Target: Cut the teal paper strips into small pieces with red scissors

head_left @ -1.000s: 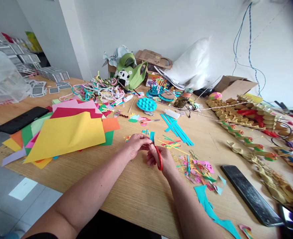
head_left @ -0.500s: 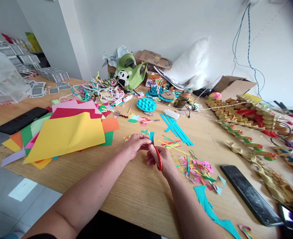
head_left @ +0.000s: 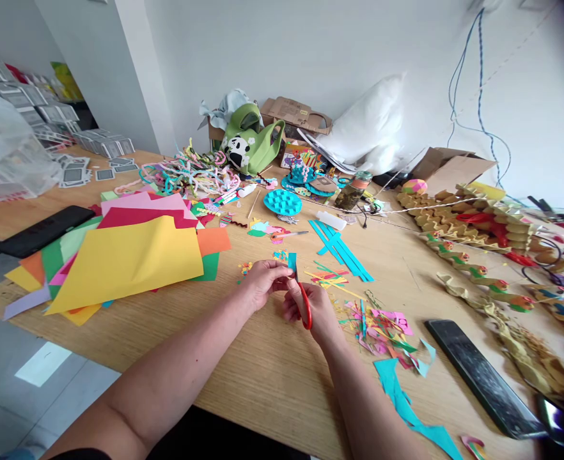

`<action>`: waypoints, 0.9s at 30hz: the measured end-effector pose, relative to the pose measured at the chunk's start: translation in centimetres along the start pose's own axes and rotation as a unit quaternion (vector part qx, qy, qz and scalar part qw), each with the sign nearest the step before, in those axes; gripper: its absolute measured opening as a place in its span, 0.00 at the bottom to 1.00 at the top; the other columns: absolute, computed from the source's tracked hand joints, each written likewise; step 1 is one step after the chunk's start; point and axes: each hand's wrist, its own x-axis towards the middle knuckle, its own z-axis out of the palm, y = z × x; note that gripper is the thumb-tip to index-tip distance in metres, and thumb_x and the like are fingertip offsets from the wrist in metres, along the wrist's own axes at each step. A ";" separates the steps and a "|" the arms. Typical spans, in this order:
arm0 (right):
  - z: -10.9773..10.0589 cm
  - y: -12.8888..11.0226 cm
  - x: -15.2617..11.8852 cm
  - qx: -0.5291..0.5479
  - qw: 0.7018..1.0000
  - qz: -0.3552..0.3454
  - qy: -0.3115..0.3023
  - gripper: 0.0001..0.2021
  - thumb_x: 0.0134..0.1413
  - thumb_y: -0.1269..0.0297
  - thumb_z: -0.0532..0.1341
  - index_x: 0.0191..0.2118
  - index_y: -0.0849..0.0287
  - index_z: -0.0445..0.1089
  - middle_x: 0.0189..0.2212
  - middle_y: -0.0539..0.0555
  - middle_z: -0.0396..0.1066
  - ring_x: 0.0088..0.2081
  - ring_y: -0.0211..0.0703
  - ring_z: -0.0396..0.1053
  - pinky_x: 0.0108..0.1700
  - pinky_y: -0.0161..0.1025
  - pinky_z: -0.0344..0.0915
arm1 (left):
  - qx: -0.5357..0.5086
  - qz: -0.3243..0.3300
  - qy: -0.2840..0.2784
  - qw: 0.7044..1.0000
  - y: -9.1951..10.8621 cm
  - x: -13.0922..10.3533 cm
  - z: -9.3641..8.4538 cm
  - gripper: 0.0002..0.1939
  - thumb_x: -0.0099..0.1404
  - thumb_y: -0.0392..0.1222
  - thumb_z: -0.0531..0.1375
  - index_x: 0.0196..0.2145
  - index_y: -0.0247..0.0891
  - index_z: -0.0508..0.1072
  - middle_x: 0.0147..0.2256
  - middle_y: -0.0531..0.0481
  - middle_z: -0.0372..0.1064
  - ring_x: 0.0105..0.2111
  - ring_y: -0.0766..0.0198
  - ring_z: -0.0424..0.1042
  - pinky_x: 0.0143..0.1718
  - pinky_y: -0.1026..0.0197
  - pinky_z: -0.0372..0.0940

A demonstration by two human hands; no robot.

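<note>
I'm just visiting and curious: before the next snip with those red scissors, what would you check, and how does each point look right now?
1. Left hand pinches teal paper piece: ok.
2. Right hand grips red scissors: ok.
3. Blades meet the paper: cannot tell, hidden.
4. Left fingers clear of blades: cannot tell.
5. Bare wooden table under the hands: ok.

The blades of the red-handled scissors are mostly hidden between the right hand and the left hand, so whether they are parted cannot be told, and only the top of the small turquoise paper piece shows above the fingers. The clear plastic bag is cut off by the left edge. The far right corner is dark and blurred, swallowing the end of the long black flat slab.
</note>
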 end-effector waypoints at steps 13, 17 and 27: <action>0.0 -0.1 0.0 0.003 1.000 -0.002 0.006 0.26 0.42 0.39 0.63 0.22 0.62 0.65 0.15 0.51 0.68 0.14 0.37 0.67 0.16 0.30 0.61 | -0.030 0.007 0.010 0.999 -0.4 0.0 0.2 0.09 0.41 0.36 0.67 0.20 0.32 0.70 0.19 0.53 0.66 0.20 0.71 0.64 0.26 0.65 0.60; 0.1 -0.1 0.0 0.006 1.000 0.002 0.003 0.26 0.43 0.39 0.61 0.23 0.62 0.65 0.15 0.52 0.69 0.15 0.36 0.67 0.16 0.30 0.61 | -0.037 0.012 0.026 0.999 -0.4 -0.1 0.4 0.09 0.40 0.36 0.67 0.20 0.32 0.70 0.18 0.54 0.65 0.20 0.71 0.63 0.26 0.65 0.60; 0.1 0.0 0.1 0.007 1.000 0.018 0.006 0.27 0.42 0.38 0.62 0.23 0.62 0.66 0.16 0.53 0.70 0.15 0.37 0.67 0.16 0.30 0.62 | -0.051 0.020 0.042 0.998 -0.8 0.0 0.5 0.10 0.39 0.37 0.68 0.20 0.32 0.70 0.19 0.54 0.66 0.20 0.71 0.63 0.25 0.65 0.59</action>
